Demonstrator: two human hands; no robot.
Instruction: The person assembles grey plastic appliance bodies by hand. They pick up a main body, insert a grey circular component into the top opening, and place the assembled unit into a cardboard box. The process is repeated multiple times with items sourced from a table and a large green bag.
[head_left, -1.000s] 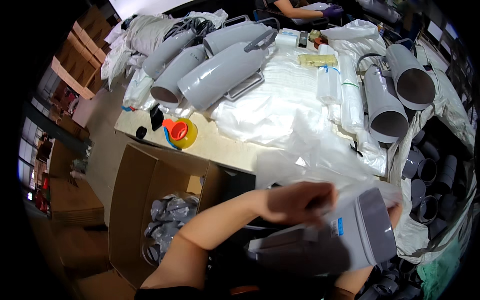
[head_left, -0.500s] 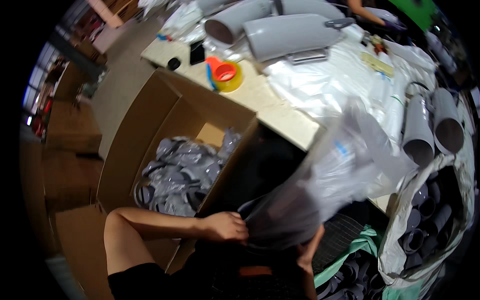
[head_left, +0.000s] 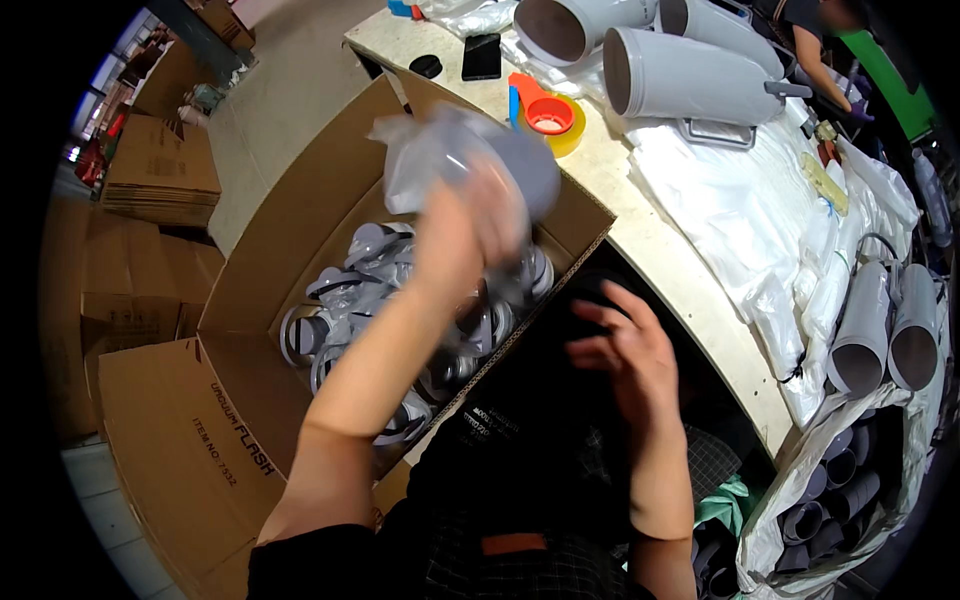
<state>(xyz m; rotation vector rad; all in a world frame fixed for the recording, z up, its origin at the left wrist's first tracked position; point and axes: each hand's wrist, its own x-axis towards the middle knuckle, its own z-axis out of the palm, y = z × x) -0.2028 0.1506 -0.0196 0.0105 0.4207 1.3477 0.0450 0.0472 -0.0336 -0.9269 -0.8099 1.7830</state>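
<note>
- The left hand (head_left: pixel 470 225) is bare, with no glove, ring or watch showing.
- The left forearm is bare up to the elbow, with no sleeve on it anywhere in view.
- The right hand (head_left: pixel 625 360) is bare too, its wrist uncovered and unadorned.
- Toward 6 o'clock, the dark garment (head_left: pixel 520 500) on the body shows a faint check pattern.
- A small orange patch (head_left: pixel 515 544) sits on that garment near the lower edge.
</note>
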